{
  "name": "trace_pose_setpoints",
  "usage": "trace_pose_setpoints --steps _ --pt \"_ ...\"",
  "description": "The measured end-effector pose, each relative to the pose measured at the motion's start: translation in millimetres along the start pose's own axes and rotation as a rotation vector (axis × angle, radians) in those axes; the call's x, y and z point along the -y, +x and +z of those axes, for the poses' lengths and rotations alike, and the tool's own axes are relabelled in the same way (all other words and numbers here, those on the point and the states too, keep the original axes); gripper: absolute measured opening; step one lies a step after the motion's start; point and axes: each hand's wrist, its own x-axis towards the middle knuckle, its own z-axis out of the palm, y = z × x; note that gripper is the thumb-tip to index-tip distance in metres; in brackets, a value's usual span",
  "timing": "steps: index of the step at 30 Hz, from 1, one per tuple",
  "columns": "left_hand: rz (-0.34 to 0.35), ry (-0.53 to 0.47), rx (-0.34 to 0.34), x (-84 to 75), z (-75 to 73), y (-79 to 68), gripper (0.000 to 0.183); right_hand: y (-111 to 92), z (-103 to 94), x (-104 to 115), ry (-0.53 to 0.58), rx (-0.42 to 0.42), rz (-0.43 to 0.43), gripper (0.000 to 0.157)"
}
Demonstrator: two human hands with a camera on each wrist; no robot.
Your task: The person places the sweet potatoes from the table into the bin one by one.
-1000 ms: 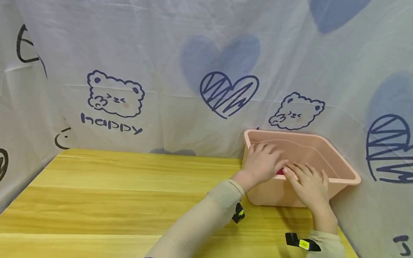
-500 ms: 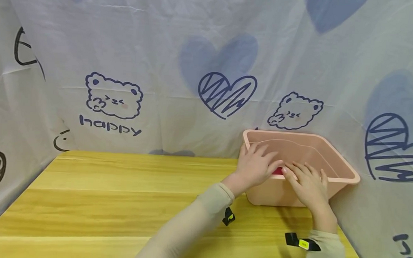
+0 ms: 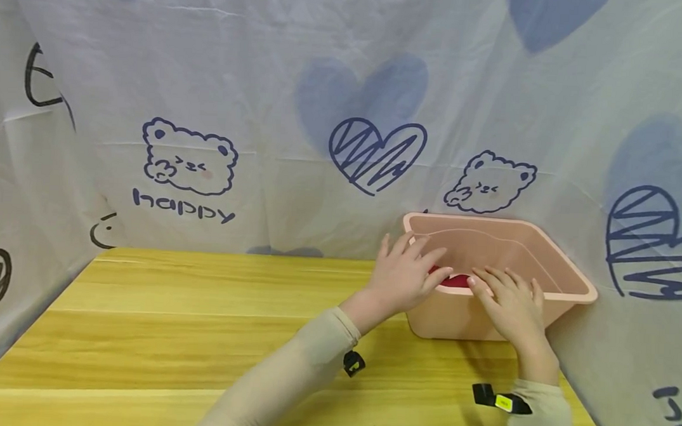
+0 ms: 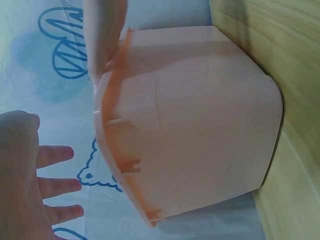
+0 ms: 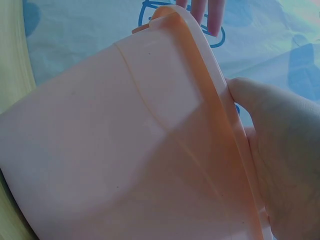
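Note:
A pink plastic tub stands at the table's right side. Part of a red thing shows inside it just behind the near rim; its kind cannot be told. My left hand hovers over the tub's left front corner, fingers spread. The left wrist view shows that hand with straight fingers apart from the tub, holding nothing. My right hand rests on the near rim, fingers reaching over it. In the right wrist view its thumb touches the rim; the other fingers are mostly hidden.
The wooden tabletop stretches left of the tub. Behind it hangs a pale printed cloth with hearts and bears, and the tub stands close to it at the back and right. Black straps sit at both wrists.
My left hand has moved left, away from my right hand, with its fingers spreading. More of the red thing shows. The right hand and the tub have stayed in place.

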Motion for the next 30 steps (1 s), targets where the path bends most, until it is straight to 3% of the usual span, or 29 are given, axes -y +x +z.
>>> trace_pose_setpoints --steps 11,21,30 --pt "0.044 0.035 -0.046 18.3 -14.4 -30.5 0.05 -2 0.2 -2 -0.001 -0.004 0.01 0.058" --pt "0.064 -0.031 -0.067 45.1 -28.8 -61.1 0.049 -1 -2.2 -3 -0.005 -0.012 0.01 0.058" --pt "0.113 0.032 -0.125 68.6 -27.4 -91.8 0.046 0 -0.5 0 -0.005 -0.021 0.004 0.057"
